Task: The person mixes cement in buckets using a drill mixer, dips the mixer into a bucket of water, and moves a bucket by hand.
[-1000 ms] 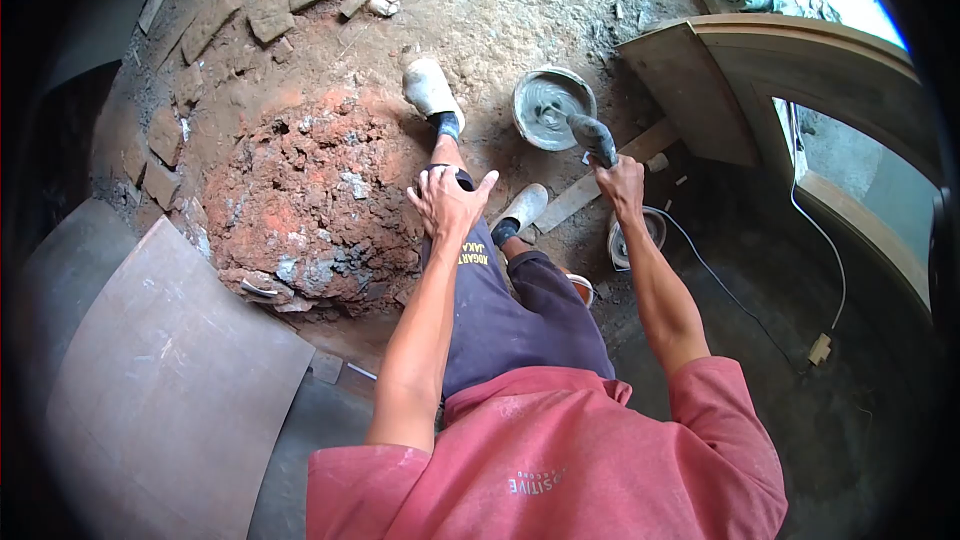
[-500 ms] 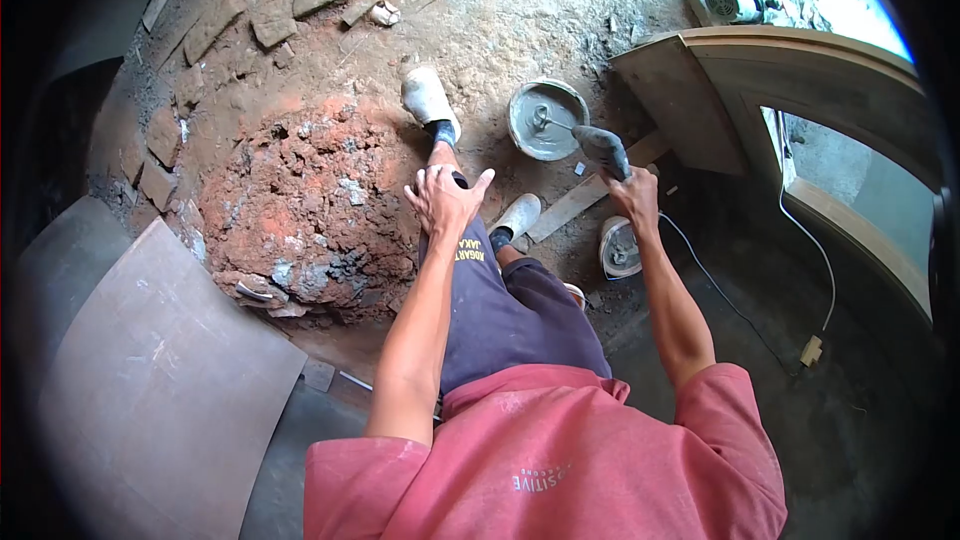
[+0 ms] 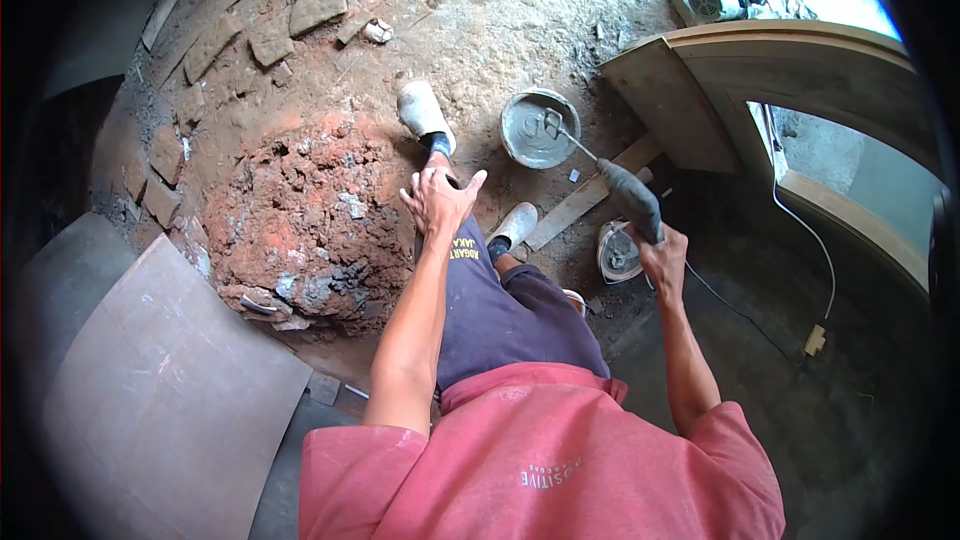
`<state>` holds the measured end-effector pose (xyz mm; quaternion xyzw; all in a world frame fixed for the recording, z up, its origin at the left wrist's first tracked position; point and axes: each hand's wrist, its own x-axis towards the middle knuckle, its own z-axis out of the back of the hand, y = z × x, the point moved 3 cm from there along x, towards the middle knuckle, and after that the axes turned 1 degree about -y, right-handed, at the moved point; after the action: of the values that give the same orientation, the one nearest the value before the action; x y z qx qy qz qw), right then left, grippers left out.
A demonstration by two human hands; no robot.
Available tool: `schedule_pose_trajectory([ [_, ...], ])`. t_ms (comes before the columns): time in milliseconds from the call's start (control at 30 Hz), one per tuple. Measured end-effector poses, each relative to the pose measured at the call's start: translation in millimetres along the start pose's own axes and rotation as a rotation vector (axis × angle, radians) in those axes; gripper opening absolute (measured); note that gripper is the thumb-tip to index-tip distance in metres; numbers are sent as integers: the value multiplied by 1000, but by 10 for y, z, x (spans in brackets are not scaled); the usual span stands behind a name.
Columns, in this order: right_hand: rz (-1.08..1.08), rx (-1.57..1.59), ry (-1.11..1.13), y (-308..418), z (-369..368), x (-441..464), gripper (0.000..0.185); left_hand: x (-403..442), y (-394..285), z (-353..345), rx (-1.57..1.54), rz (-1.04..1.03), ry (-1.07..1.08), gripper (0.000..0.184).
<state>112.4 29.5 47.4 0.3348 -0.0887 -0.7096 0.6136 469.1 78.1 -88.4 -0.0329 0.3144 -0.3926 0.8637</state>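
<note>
A dark power mixer [image 3: 630, 196] is gripped by my right hand [image 3: 662, 258], out to the right of my body. Its thin shaft ends in a paddle [image 3: 553, 123] that shows over the bucket of grey wet mix [image 3: 535, 130]. Whether the paddle touches the mix I cannot tell. My left hand [image 3: 438, 202] rests on my left knee with its fingers spread and holds nothing. Below the mixer stands a smaller bucket [image 3: 619, 252] with grey material inside, partly hidden by my right hand.
Reddish rubble [image 3: 300, 220] lies left of my legs, with a curved sheet [image 3: 180, 390] below it. A wooden plank [image 3: 590, 195] lies near the buckets. At right are a curved wooden frame [image 3: 790, 35] and a cable connector [image 3: 815, 341]. A motor [image 3: 716, 2] sits behind.
My right hand has drawn the mixer back toward my body and to the right. The paddle, earlier down in the mix, now shows with its shaft. My left hand stays on the knee.
</note>
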Motion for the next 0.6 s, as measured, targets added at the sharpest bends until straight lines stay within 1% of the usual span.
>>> schedule_pose_trajectory([
  [33, 20, 22, -15, -71, -23, -71, 27, -5, -14, 6, -2, 23, 57, 94],
  [67, 54, -6, -24, -140, -53, -135, 25, -14, -26, 13, -2, 20, 56, 94],
  [167, 38, 29, -7, -346, -172, -354, 21, -10, -5, -12, 17, 33, 82, 94],
  [233, 57, 36, -25, -715, -284, -511, 20, -25, 6, -49, 44, 42, 96, 95],
  [267, 148, -29, -23, -867, -322, -571, 20, -24, 16, -87, 48, 36, 97, 95],
  [300, 239, -92, -20, -906, -350, -628, 19, -36, 32, -102, 58, 15, 43, 95],
  [333, 212, -78, -12, -976, -383, -670, 20, -32, 48, -108, 68, -6, -13, 94],
  [433, 210, -89, -32, -1094, -430, -746, 19, -38, 65, -154, 72, -23, -16, 95],
  [467, 171, -104, -5, -1132, -428, -779, 20, -56, 53, -172, 75, -28, -16, 95],
  [500, 171, -98, -9, -1136, -437, -795, 20, -62, 44, -177, 95, -30, -31, 95],
  [567, 83, -65, -20, -1174, -449, -883, 19, -94, 59, -181, 124, -38, -40, 94],
  [600, 74, -62, -27, -1209, -451, -925, 19, -106, 56, -185, 123, -43, -29, 94],
])
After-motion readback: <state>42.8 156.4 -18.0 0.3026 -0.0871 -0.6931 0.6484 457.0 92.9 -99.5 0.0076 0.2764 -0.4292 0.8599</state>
